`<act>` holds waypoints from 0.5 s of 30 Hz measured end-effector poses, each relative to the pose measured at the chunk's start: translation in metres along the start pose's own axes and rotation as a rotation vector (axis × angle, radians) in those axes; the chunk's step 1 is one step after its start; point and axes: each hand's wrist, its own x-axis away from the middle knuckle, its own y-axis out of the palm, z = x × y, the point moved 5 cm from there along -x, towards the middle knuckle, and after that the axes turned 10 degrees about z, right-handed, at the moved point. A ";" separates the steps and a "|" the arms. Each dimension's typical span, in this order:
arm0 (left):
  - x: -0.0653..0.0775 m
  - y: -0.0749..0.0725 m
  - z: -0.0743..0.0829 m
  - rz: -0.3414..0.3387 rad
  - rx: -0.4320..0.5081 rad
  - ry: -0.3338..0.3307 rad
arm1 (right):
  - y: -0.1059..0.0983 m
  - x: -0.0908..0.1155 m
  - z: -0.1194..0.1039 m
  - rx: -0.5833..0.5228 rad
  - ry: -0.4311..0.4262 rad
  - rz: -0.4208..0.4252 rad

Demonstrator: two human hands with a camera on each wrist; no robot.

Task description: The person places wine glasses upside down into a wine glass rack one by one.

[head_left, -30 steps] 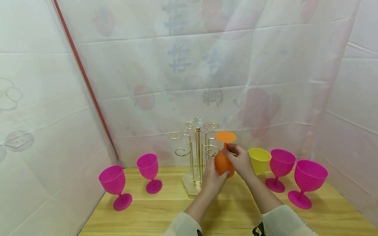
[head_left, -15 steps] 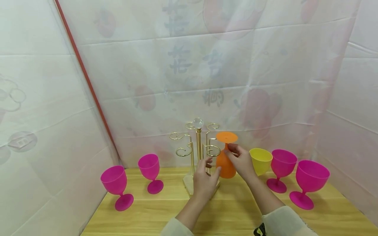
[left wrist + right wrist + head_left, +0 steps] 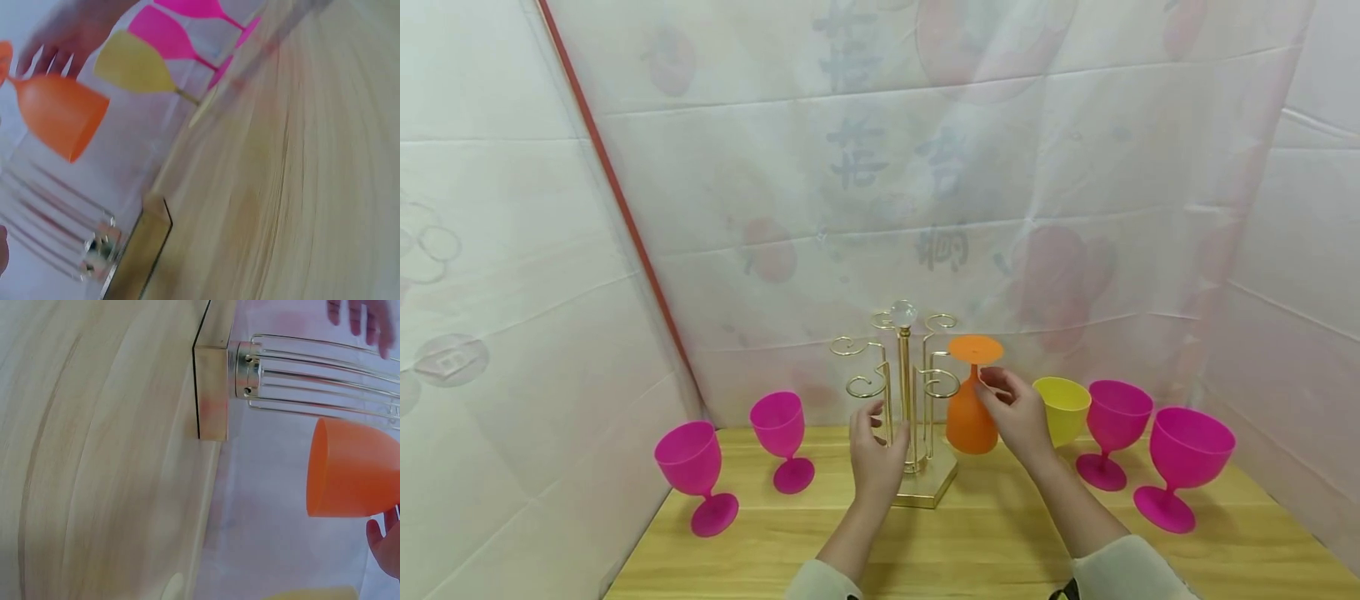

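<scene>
An orange plastic goblet point(image 3: 972, 423) hangs upside down at the right side of a gold wire stemware rack point(image 3: 904, 367), its foot level with the curled hooks. My right hand point(image 3: 1022, 421) pinches its stem from the right. In the right wrist view the goblet's mouth point(image 3: 317, 469) faces the tabletop, raised above it. My left hand point(image 3: 877, 462) is in front of the rack's left side, fingers loosely bent and holding nothing; it overlaps part of the hexagonal base. In the left wrist view, the right hand's fingers point(image 3: 59, 59) show beside the orange goblet.
A yellow goblet point(image 3: 1062, 408) stands upright right of the right hand, partly hidden by it. Beyond it are two pink goblets point(image 3: 1116, 412), and two more pink goblets point(image 3: 777, 423) stand on the left. A pale printed curtain point(image 3: 850, 208) backs the wooden table point(image 3: 790, 542).
My left hand has let go of the orange goblet's bowl and moved left across the rack's front. The right hand stays at the stem, and the goblet keeps nearly the same place.
</scene>
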 end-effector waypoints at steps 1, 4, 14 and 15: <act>-0.002 -0.001 -0.006 -0.008 0.011 -0.032 | -0.001 0.001 -0.001 0.001 -0.004 0.003; -0.005 -0.003 -0.022 -0.072 0.034 -0.138 | -0.003 0.003 -0.002 0.008 -0.009 0.011; -0.011 0.006 -0.060 -0.441 0.138 -0.331 | -0.007 0.009 -0.002 0.014 -0.011 0.027; -0.011 0.007 -0.062 -0.463 0.151 -0.331 | -0.007 0.010 -0.002 0.010 -0.011 0.028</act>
